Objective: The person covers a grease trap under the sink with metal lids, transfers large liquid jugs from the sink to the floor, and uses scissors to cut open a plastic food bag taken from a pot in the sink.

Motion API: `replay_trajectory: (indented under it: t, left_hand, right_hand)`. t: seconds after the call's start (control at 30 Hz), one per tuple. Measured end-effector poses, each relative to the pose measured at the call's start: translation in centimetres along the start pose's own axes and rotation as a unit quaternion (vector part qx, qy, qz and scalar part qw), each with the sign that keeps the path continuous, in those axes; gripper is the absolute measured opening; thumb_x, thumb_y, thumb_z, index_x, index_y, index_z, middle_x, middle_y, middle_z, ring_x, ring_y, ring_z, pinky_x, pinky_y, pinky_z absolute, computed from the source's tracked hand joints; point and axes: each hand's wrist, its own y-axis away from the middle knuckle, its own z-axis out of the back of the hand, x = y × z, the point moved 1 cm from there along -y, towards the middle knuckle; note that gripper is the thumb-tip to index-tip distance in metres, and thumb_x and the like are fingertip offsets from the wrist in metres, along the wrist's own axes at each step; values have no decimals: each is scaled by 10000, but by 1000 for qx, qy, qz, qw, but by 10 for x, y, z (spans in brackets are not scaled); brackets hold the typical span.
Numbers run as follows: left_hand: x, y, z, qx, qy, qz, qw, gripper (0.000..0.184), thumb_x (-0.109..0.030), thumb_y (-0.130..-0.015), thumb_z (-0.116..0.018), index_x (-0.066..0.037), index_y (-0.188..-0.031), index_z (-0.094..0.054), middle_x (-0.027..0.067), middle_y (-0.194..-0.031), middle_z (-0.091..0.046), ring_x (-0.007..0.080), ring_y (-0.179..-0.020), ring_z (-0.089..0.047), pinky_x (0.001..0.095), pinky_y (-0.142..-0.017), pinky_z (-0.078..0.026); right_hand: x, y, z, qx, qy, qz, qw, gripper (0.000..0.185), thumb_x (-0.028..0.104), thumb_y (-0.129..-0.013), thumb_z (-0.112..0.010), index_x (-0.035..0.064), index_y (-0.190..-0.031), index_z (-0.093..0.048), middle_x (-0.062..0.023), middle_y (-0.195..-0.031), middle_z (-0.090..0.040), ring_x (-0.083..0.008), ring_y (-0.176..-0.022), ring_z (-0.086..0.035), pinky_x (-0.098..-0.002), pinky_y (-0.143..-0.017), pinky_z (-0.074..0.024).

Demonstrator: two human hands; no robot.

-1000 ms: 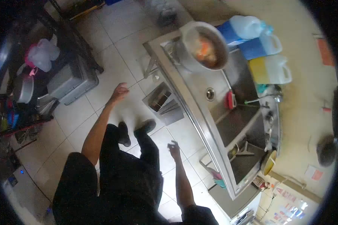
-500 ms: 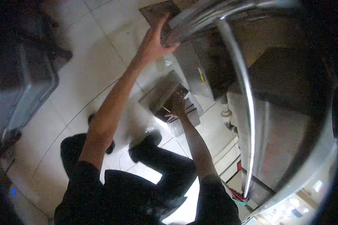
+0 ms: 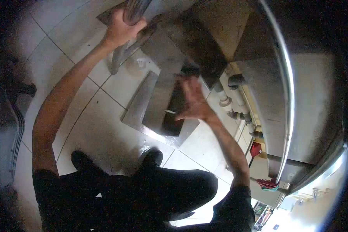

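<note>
My left hand (image 3: 121, 31) is wrapped around a thick metal bar (image 3: 136, 11) at the top of the head view. My right hand (image 3: 195, 101) reaches down with fingers spread, over a steel box-like unit (image 3: 155, 98) on the floor. A dark panel or opening (image 3: 173, 118) shows beside the thumb, with a small white strip near it. The fingertips lie in shadow close to a dark part of the unit; whether they touch it I cannot tell.
A steel counter or sink (image 3: 309, 100) with a bright rounded edge stands at right. Pale pipes (image 3: 225, 99) run beneath it near the wall. A grey bin-like container (image 3: 5, 127) is at far left. Tiled floor (image 3: 92, 127) lies around my shoes.
My view has shifted, and the body leans closer to the steel unit. My left hand still grips the metal bar. My right hand's fingers are more plainly spread.
</note>
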Motion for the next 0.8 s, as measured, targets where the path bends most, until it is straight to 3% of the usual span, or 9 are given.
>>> replay_trajectory:
  t: [0.07,0.13,0.2,0.3,0.37,0.43,0.5,0.57,0.8]
  left_hand:
    - [-3,-3,0,-11,-12,-9,1000,138,-97,-801,-622,-32,-879,-528,13,-562,-535,87,-449,-495,251,-419,-409]
    - [-1,2,0,-20,-21,-13,999,137,-100,-801,-621,-36,-879,-529,11,-563,-532,87,-448,-492,252,-419,-407]
    - [-2,3,-2,-37,14,69,997,134,-101,-800,-619,-39,-874,-526,8,-567,-528,84,-447,-484,253,-422,-408]
    - [-2,3,0,-11,31,34,999,142,-104,-800,-620,-39,-883,-525,6,-577,-526,83,-453,-486,257,-426,-413]
    - [6,2,-3,-31,-20,67,997,150,-105,-798,-622,-39,-890,-522,4,-577,-520,83,-452,-485,257,-425,-412]
    - [0,1,0,-26,10,97,995,301,-242,-723,-682,-33,-866,-521,24,-645,-552,103,-484,-533,250,-470,-445]
    - [-8,3,2,-9,36,80,996,284,-241,-731,-682,-27,-837,-529,23,-642,-556,98,-473,-518,243,-456,-436]
    - [0,4,-1,-14,16,105,994,139,-100,-807,-619,-51,-875,-509,11,-602,-519,83,-447,-475,253,-425,-397]
    - [-4,5,-2,-12,10,48,999,100,-59,-821,-592,-51,-857,-498,3,-542,-480,79,-428,-439,240,-419,-353]
  right_hand:
    - [-34,13,26,-74,-8,-5,997,1346,411,-369,-864,104,-1409,-66,-227,-1431,-93,-398,-1325,-49,-503,-1081,-83]
    - [-54,1,65,-146,-114,93,978,1334,422,-326,-870,113,-1396,-136,-222,-1401,-183,-393,-1305,-139,-500,-1069,-126]
    - [-66,0,86,-172,-57,14,983,1146,327,-455,-805,82,-1389,-189,-196,-1421,-193,-359,-1318,-155,-447,-1079,-158]
    - [-85,1,100,-213,-30,-43,976,1099,319,-476,-792,78,-1376,-209,-196,-1406,-213,-360,-1305,-176,-443,-1070,-173]
    - [-99,4,95,-228,-30,-69,971,1068,313,-490,-783,76,-1367,-222,-196,-1397,-226,-361,-1297,-189,-441,-1063,-184]
    - [-113,5,88,-240,-30,-93,966,1037,307,-504,-774,73,-1358,-236,-196,-1387,-240,-362,-1288,-203,-438,-1057,-194]
    - [-128,2,80,-249,-28,-109,962,1006,302,-518,-765,71,-1350,-249,-196,-1377,-253,-362,-1280,-217,-436,-1051,-204]
    - [-147,-6,72,-257,-18,-122,958,975,296,-532,-756,68,-1341,-262,-196,-1368,-267,-363,-1271,-230,-433,-1044,-215]
    - [-218,-54,38,-254,50,-136,956,867,277,-581,-724,59,-1310,-308,-197,-1334,-314,-365,-1242,-279,-425,-1022,-250]
